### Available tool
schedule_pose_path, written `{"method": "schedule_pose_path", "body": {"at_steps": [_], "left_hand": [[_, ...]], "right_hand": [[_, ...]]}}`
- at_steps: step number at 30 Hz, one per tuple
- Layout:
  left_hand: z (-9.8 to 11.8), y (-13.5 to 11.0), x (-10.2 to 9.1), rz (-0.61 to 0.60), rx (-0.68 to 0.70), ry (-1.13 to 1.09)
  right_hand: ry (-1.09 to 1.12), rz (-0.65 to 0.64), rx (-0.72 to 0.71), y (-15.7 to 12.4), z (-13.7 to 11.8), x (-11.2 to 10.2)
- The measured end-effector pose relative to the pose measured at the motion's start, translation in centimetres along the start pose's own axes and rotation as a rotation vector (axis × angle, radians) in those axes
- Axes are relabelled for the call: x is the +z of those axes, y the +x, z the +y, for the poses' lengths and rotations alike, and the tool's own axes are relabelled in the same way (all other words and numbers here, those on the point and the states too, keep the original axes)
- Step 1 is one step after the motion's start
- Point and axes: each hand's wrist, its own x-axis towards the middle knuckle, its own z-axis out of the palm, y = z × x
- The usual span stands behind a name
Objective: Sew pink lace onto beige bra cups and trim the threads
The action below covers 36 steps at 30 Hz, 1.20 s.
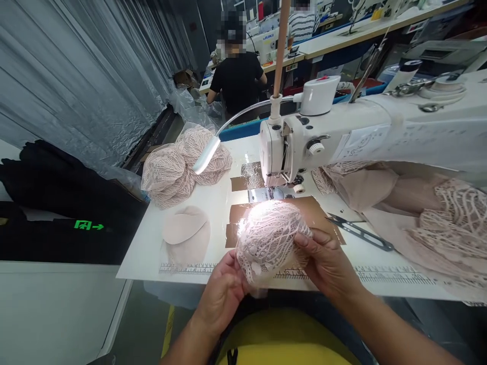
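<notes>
Lace piece (272,235) is up over the table's front edge, fingers of the right hand (327,258) pinching its right rim, those of the left hand (224,289) closed on its lower left, tips mostly lost behind fabric. Glare kinda washes out its top. Brown tape (315,209) is partly covered; sewing machine (365,132) runs off frame, label unreadable.

silvery curtain (95,76) — perhaps plastic | glowing green exit sign (83,224) | grey floor (142,327), yellow stripe (168,327)
</notes>
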Motion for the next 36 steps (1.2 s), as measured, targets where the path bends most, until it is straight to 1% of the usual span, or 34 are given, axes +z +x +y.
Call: {"method": "schedule_pose_path", "body": {"at_steps": [2, 3, 4, 5, 6, 7, 8, 10, 11, 13, 16, 18, 22, 26, 31, 36], "left_hand": [[0.8, -0.4, -0.4, 0.079, 0.214, 0.188], [1.3, -0.6, -0.5, 0.115, 0.339, 0.310], [2.0, -0.7, -0.5, 0.125, 0.452, 0.435], [2.8, -0.9, -0.5, 0.104, 0.533, 0.552], [3.6, -0.9, -0.4, 0.051, 0.566, 0.658], [4.3, -0.9, -0.2, -0.024, 0.550, 0.751], [4.9, -0.8, 0.0, -0.107, 0.497, 0.823], [5.7, -0.3, 0.4, -0.265, 0.354, 0.904], [5.8, 0.0, 0.6, -0.323, 0.296, 0.923], [5.7, 0.5, 0.9, -0.373, 0.250, 0.934], [5.0, 0.9, 1.3, -0.370, 0.217, 0.901], [4.7, 1.0, 1.4, -0.375, 0.178, 0.860], [4.8, 1.1, 1.4, -0.372, 0.114, 0.736], [5.2, 1.4, 1.2, -0.395, 0.089, 0.611], [5.4, 2.2, 1.2, -0.370, 0.110, 0.630], [5.1, 3.1, 1.3, -0.346, 0.123, 0.662]], "right_hand": [[-0.110, -0.117, 0.005, -0.2, -0.1, 0.1], [-0.202, -0.189, -0.012, -0.4, -0.2, 0.1], [-0.301, -0.266, -0.043, -0.6, -0.4, 0.3], [-0.389, -0.342, -0.082, -0.8, -0.6, 0.5], [-0.458, -0.411, -0.122, -1.0, -0.8, 0.7], [-0.508, -0.469, -0.158, -1.2, -1.0, 1.0], [-0.549, -0.519, -0.187, -1.4, -1.3, 1.2], [-0.628, -0.586, -0.237, -1.7, -1.6, 1.7], [-0.665, -0.601, -0.267, -1.8, -1.7, 1.9], [-0.733, -0.602, -0.340, -1.9, -1.8, 2.1], [-0.810, -0.545, -0.459, -1.7, -1.8, 2.3], [-0.841, -0.489, -0.482, -1.6, -1.7, 2.3], [-0.857, -0.378, -0.444, -1.1, -1.5, 2.3], [-0.835, -0.334, -0.420, -0.7, -1.6, 2.3], [-0.850, -0.302, -0.356, -0.5, -1.9, 2.4], [-0.884, -0.272, -0.337, -0.2, -2.0, 2.2]]}}
